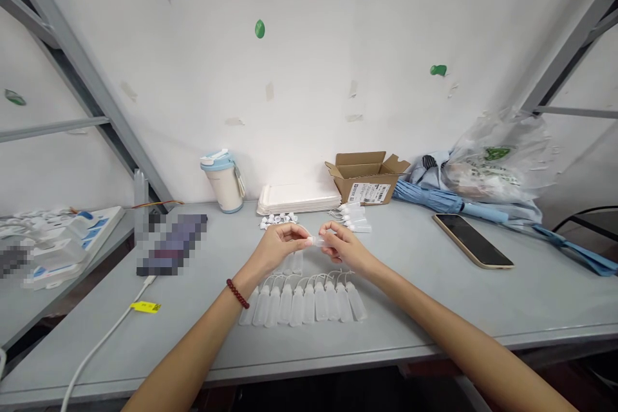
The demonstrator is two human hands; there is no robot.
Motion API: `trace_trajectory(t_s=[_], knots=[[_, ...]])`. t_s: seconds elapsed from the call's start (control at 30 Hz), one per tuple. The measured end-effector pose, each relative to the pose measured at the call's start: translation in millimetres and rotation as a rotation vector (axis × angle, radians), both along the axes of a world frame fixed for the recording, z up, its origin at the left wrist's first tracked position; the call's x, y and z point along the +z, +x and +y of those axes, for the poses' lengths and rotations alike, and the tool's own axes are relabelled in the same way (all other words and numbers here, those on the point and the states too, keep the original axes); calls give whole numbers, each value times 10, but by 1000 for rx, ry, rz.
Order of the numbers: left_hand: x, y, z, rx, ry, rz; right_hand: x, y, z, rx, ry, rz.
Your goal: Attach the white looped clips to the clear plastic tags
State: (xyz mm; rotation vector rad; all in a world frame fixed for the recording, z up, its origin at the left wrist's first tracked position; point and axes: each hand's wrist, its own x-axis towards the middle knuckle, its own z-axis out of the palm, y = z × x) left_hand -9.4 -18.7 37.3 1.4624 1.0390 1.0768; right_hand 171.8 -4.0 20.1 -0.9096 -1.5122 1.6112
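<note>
My left hand is closed in a pinch on the white cap end of a small translucent plastic bottle. My right hand grips the same bottle from the other side, its fingers curled and covering most of the body. Just below the hands lies a row of similar bottles with thin white cords at their tops, side by side on the grey table. A few more bottles show partly behind my left wrist. Loose white caps sit beyond my left hand, and more bottles lie beyond my right.
Along the wall stand a tumbler, a stack of white envelopes and an open cardboard box. Rightward are a folded blue umbrella, a plastic bag and a phone. Leftward lie a pixelated item and a white cable.
</note>
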Motion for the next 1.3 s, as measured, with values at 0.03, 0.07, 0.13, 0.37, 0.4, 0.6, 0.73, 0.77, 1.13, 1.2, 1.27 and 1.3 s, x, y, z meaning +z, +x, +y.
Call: trace_trajectory(t_s=[0.03,0.07,0.13,0.37,0.4,0.6,0.73,0.77,1.13,1.2,1.27,1.3], knots=[[-1,0,-1,-1,14,-3,0,2,0,1,-17,2],[-3,-2,-2,-4,23,-8,1,4,-1,5,-30,5],[-11,-6,-1,-12,11,-27,3,4,-3,9,-36,12],[-38,-10,11,-74,-242,30,-3,-24,-7,-17,58,-30],[-36,-10,9,-95,-247,70,-4,-24,-5,-18,62,-39],[27,-27,-27,-164,17,221,-10,-12,-7,-5,22,-48],[42,-21,-39,-164,14,237,-5,-23,-16,1,20,-45],[37,-16,-40,-171,-18,246,-4,-26,-17,3,22,-44],[21,-4,-26,-35,-149,156,-22,17,-1,-212,583,-290],[14,-11,-15,-12,-157,126,-10,28,-6,-254,706,-341],[9,-12,-10,-27,-121,101,9,40,-14,-263,723,-370],[9,-9,-10,-42,-87,97,18,46,-15,-261,703,-377]])
